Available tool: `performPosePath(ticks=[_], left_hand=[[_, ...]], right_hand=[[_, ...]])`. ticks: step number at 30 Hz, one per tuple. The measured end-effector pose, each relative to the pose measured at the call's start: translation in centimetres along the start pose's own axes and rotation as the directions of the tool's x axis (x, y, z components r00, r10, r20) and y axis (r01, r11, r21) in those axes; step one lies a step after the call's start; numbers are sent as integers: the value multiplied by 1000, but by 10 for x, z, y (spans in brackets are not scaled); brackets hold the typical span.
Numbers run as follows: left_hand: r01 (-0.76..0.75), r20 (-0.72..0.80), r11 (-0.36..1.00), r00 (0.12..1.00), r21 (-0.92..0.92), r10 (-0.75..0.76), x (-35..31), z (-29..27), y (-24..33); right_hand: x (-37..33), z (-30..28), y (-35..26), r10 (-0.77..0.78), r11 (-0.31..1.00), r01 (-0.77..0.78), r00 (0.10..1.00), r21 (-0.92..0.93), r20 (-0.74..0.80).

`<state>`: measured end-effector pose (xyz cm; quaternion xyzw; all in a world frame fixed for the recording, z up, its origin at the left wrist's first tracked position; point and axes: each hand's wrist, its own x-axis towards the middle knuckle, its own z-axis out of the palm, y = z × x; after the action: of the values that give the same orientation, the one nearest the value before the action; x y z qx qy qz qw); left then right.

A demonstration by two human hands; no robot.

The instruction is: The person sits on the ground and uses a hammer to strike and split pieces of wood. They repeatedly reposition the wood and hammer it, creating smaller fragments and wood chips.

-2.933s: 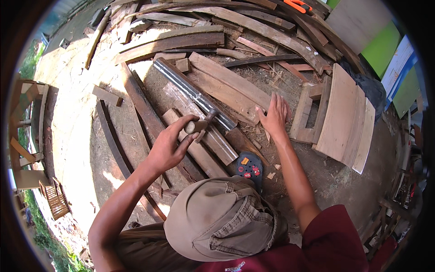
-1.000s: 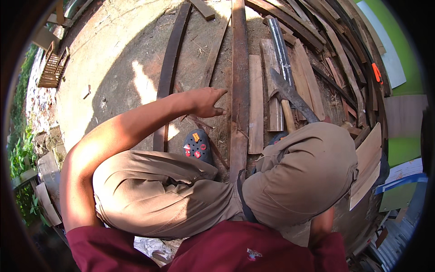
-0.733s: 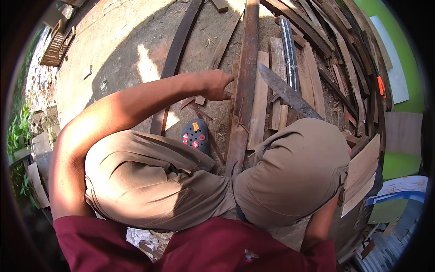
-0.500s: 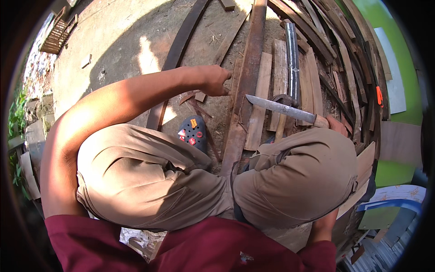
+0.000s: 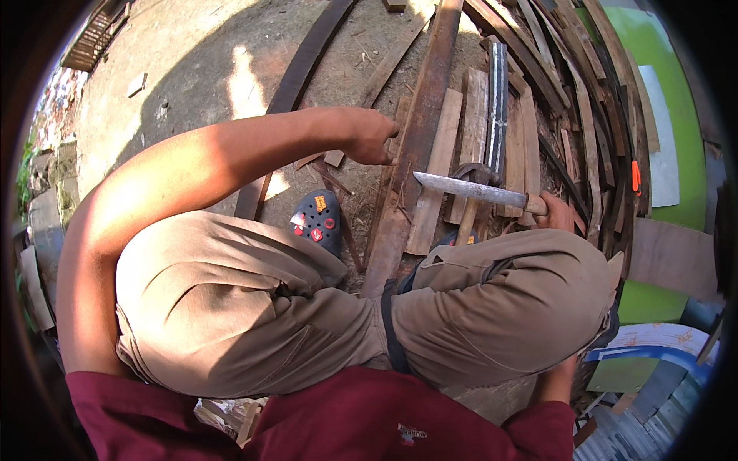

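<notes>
While R hand grips knife, L hand is nr beam; can't tell grip.

A slatted crate sits upper left, a green panel right.

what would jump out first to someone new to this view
Probably the long knife, held in the right hand beyond the right leg, pointing left toward a long brown plank. Then the dark clog with bright red and orange charms, just beyond the left leg.
</notes>
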<state>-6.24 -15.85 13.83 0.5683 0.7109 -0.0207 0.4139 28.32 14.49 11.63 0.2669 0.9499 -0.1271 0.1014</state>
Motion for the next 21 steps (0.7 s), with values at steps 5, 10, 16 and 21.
performPosePath(ticks=[5,10,16,21], left_hand=[[2,3,1000,1000,-5,-2,5,0,-3],[15,4,1000,1000,-17,-15,0,3,-5],[5,11,1000,1000,-21,-5,1,2,-3],[22,22,1000,1000,-18,-22,-3,0,0]], right_hand=[[-8,43,31,48,986,-59,996,155,69],[-9,71,34,99,973,-104,995,206,31],[-7,81,33,-21,973,26,1000,230,-23],[-2,73,6,32,974,-24,999,227,-31]])
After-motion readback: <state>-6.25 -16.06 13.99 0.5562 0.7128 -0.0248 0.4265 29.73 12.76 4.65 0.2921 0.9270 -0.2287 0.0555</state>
